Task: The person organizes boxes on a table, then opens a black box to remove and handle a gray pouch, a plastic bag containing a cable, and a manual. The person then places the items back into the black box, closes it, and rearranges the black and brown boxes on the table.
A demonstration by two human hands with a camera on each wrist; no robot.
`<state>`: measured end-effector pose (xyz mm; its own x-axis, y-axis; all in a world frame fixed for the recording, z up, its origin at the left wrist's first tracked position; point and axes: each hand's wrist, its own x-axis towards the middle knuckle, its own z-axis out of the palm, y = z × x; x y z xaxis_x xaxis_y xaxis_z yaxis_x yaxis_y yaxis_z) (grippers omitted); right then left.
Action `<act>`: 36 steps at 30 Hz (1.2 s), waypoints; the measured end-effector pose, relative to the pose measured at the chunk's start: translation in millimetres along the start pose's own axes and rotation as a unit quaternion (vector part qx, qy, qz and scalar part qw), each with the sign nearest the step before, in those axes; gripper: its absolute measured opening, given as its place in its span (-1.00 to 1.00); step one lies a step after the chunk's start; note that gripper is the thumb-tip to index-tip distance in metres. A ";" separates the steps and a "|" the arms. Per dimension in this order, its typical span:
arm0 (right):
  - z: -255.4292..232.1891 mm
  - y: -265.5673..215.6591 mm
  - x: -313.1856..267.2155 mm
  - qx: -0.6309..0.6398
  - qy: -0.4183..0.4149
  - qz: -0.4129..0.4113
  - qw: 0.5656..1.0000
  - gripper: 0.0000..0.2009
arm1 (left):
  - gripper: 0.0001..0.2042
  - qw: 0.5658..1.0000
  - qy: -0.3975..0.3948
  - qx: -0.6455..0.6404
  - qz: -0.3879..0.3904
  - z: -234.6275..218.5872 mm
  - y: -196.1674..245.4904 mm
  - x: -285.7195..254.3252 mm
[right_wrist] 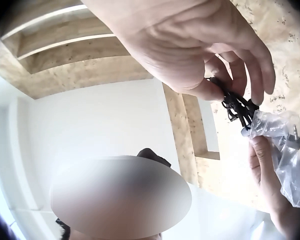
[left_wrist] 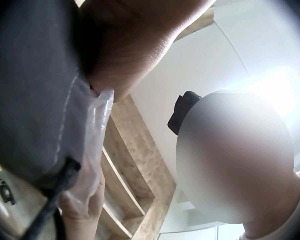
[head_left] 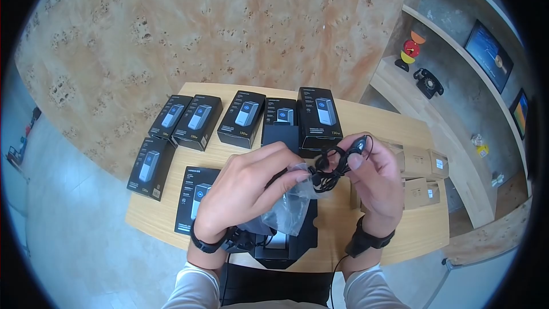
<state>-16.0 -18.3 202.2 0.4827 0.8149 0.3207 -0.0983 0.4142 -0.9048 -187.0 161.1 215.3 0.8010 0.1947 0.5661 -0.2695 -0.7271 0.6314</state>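
A bundle of thin black cable (head_left: 327,178) hangs between the hands above the table. The right hand (head_left: 374,180) pinches one end of it with thumb and fingers; in the right wrist view the cable (right_wrist: 237,107) runs from those fingers into a clear plastic bag (right_wrist: 285,150). The left hand (head_left: 246,186) pinches the mouth of the bag (head_left: 290,212), in which a dark piece shows in the right wrist view. Below the hands lies an open black box (head_left: 309,232) with a pale item (head_left: 277,241) inside, partly hidden.
Several black printed boxes (head_left: 246,117) stand at the table's back and left; one (head_left: 191,197) lies left of the left hand. Brown cartons (head_left: 420,163) lie at the right. Curved shelves (head_left: 457,154) with a black telephone (head_left: 428,83) are beyond.
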 end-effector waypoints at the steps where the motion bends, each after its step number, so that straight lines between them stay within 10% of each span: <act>1: 0.7 0.8 0.4 -0.007 0.011 0.007 1.000 -0.75 | -0.88 1.000 0.004 -0.011 0.002 -0.7 0.7 0.0; 20: 19.3 4.4 8.3 -0.111 0.110 -0.014 0.988 -0.82 | -0.75 0.987 0.055 0.142 -0.049 9.4 -3.0 2.6; 36: 25.8 7.3 10.2 -0.137 0.162 -0.048 0.976 -0.83 | -0.24 0.969 0.047 0.231 -0.075 29.4 5.6 6.5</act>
<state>-34.2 3.5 206.1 0.7324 0.5882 0.3430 0.1758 0.3233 -0.9298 -167.6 139.0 206.9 0.7543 0.3650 0.5456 0.1319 -0.8985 0.4187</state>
